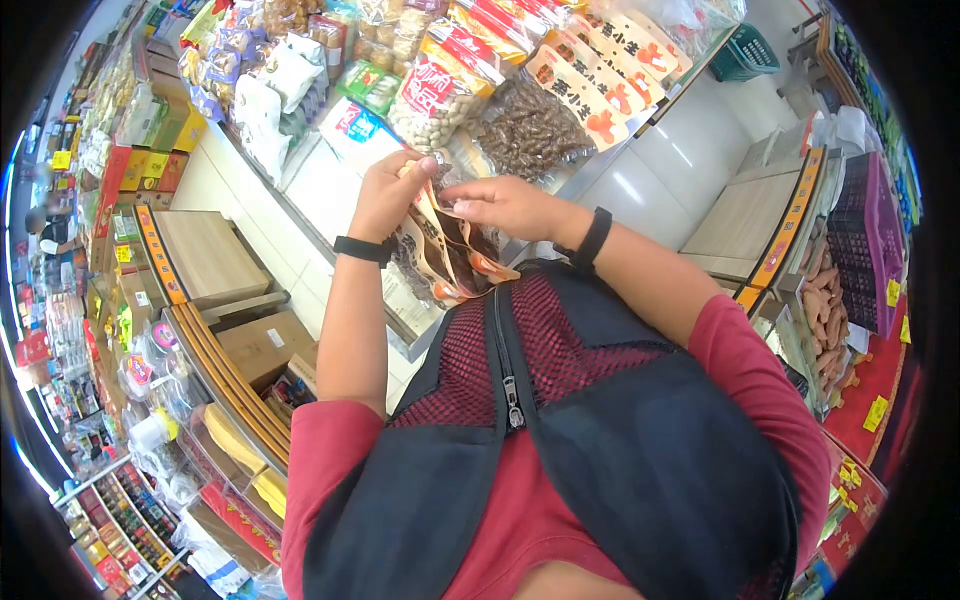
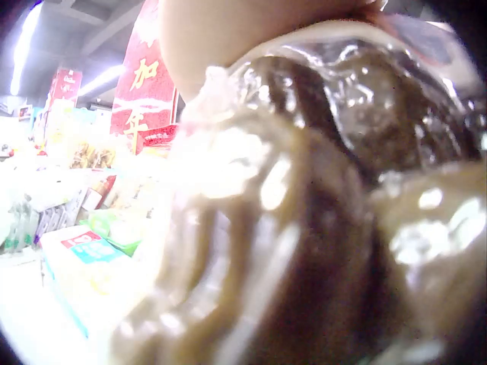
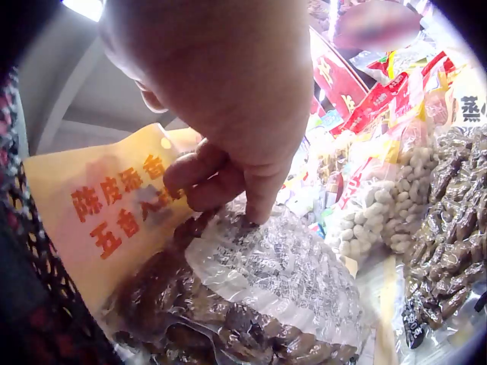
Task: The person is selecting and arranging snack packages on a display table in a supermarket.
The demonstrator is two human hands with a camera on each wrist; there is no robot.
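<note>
In front of the vest, my left hand (image 1: 388, 197) grips the top of several clear bags of glossy brown food (image 1: 440, 250) with cream printed headers. My right hand (image 1: 515, 207) holds the bags from the other side. Up close in the right wrist view, its fingers (image 3: 217, 179) curl by a cream header with orange characters (image 3: 114, 198), one fingertip on the plastic of a bag with a white printed label (image 3: 274, 266). The left wrist view is filled by shiny brown pieces (image 2: 251, 228) under film, below part of the left hand (image 2: 236, 38).
Beyond the hands, a display table carries bags of peanuts (image 1: 430, 105), more brown-food bags (image 1: 530, 130) and a blue-white packet (image 1: 355, 130). Wooden-topped display stands (image 1: 210, 255) flank the aisle. A green basket (image 1: 745, 55) is at the far right. Another person (image 1: 50, 235) stands far left.
</note>
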